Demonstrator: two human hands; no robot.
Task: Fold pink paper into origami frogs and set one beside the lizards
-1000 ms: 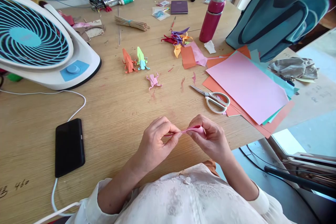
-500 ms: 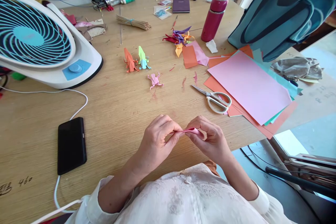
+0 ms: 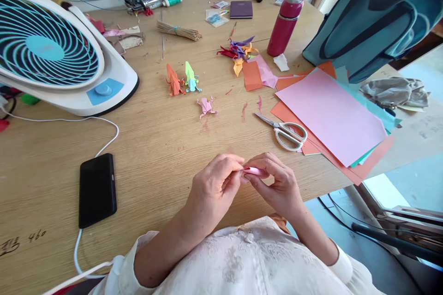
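From the head view, looking down past the white shirt [image 3: 238, 258], I see both hands pinching one small folded pink paper [image 3: 256, 172]. The left hand [image 3: 212, 189] has its thumb and fingertips together at the paper's left end; the right hand [image 3: 277, 182] clamps the rest between thumb and bent fingers, hiding part of it. The paper is held above the near edge of the wooden table [image 3: 145, 147], with the scissors [image 3: 278, 126] beyond the right hand and a pink paper frog [image 3: 206, 106] farther up the table. A second ago, the fingertips of the two hands stood a little apart, with paper stretched between and an open loop at the right; now they meet, and the paper looks like a narrower roll. The scissors and frog lie where they were.
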